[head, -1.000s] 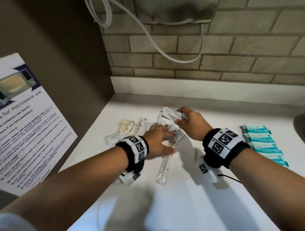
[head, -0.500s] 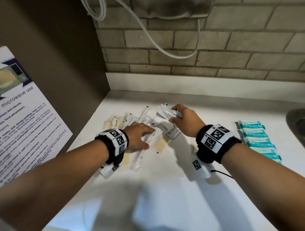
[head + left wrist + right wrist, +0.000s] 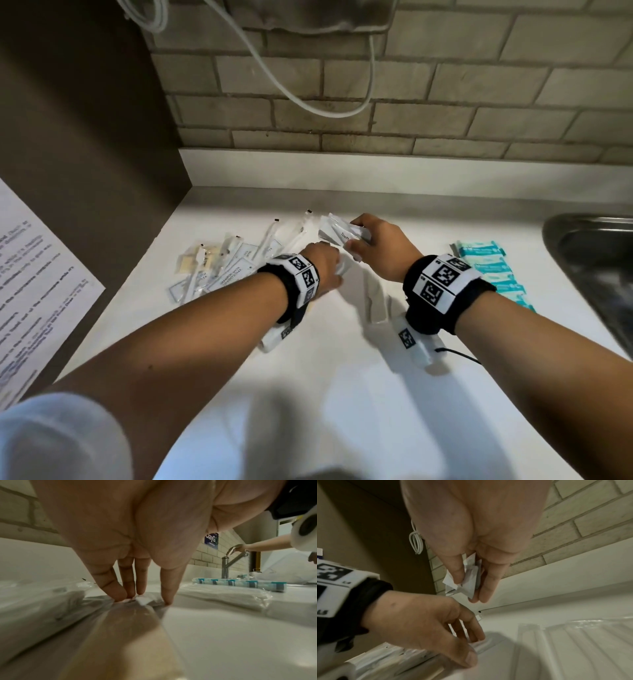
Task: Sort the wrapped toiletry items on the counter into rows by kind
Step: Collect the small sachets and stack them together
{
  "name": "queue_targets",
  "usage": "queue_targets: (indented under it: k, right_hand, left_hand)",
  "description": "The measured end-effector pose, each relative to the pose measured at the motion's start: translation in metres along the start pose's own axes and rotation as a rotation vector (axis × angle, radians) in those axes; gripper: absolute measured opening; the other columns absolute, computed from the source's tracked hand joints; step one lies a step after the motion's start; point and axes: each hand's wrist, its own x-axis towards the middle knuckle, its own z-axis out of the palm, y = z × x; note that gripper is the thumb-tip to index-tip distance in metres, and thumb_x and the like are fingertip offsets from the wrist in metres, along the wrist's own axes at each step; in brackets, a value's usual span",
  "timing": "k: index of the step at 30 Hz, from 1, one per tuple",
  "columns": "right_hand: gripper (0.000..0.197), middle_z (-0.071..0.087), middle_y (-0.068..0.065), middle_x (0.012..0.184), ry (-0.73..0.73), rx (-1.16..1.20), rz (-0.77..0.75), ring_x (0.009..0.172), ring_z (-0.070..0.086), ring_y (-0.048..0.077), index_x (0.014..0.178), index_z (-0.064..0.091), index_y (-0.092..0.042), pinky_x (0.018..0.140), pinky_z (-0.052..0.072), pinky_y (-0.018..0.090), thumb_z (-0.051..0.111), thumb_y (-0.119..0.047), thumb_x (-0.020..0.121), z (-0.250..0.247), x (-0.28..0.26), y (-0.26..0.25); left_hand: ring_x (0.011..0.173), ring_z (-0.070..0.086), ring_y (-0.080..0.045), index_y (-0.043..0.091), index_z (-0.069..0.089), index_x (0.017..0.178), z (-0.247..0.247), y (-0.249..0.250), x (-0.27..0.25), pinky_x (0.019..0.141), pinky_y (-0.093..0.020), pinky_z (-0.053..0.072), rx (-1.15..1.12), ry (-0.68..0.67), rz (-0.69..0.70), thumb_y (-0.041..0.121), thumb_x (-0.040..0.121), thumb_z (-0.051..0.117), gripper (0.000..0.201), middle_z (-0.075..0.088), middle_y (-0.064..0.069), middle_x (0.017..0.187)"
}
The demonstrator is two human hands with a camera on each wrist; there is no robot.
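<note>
My right hand (image 3: 370,240) hovers over the back of the counter and pinches a small stack of white sachets (image 3: 337,233) between thumb and fingers; the right wrist view shows these sachets (image 3: 467,577) fanned out. Just below it, my left hand (image 3: 325,270) reaches down to the counter. In the left wrist view its fingertips (image 3: 120,596) and thumb pinch a small white clear-wrapped packet (image 3: 145,600) lying flat. A loose pile of clear-wrapped items (image 3: 233,263) lies to the left. A row of teal packets (image 3: 489,270) lies to the right.
A flat ribbed white packet (image 3: 376,301) lies under my right wrist. A steel sink (image 3: 596,267) sits at the far right, with a tap (image 3: 226,563) that another person's hand (image 3: 240,547) touches. A brown cabinet wall with a poster (image 3: 41,291) bounds the left. Brick wall behind.
My left hand has moved from the left pile to the right, ending just beside my right hand. The right hand has kept hold of the white sachets.
</note>
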Motion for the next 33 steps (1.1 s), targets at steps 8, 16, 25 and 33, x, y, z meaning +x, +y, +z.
queue_targets:
  k: [8,16,25,33]
  right_hand:
    - [0.034,0.065,0.013,0.08,0.024,0.172,0.036,0.081,0.066,0.036,0.121,0.05,-0.009,0.077,0.054,0.044,0.062,-0.017,0.091,0.002,-0.004,0.001]
    - [0.012,0.067,0.014,0.084,0.112,0.255,0.038,0.083,0.065,0.041,0.098,0.056,-0.019,0.078,0.053,0.056,0.063,-0.018,0.088,-0.009,0.004,0.004]
    - [0.018,0.066,0.001,0.088,-0.077,0.302,-0.03,0.068,0.063,0.021,0.106,0.063,-0.015,0.068,0.058,0.032,0.067,-0.013,0.089,0.001,0.005,-0.006]
    - [0.009,0.064,0.005,0.08,-0.041,0.279,-0.009,0.07,0.066,0.027,0.097,0.059,-0.015,0.074,0.06,0.045,0.064,-0.014,0.09,0.013,0.01,-0.011]
  left_hand:
    - [0.092,0.064,-0.032,0.011,0.061,0.104,-0.004,-0.018,-0.002,0.075,-0.031,0.047,-0.416,0.192,-0.099,0.021,0.094,0.053,0.016,0.069,-0.012,0.098]
    - [0.047,0.054,-0.006,0.011,0.059,0.095,-0.031,-0.039,-0.016,0.039,-0.019,0.047,-0.937,0.172,-0.083,-0.003,0.093,0.052,0.016,0.058,-0.004,0.072]
    - [0.059,0.041,-0.017,0.011,0.068,0.092,-0.032,-0.055,-0.031,0.051,-0.021,0.038,-1.12,0.207,-0.154,0.0,0.085,0.046,0.026,0.052,-0.008,0.071]
    - [0.065,0.056,-0.014,0.012,0.065,0.109,-0.033,-0.071,-0.045,0.06,-0.024,0.047,-1.088,0.197,-0.238,0.004,0.09,0.059,0.021,0.064,-0.003,0.079]
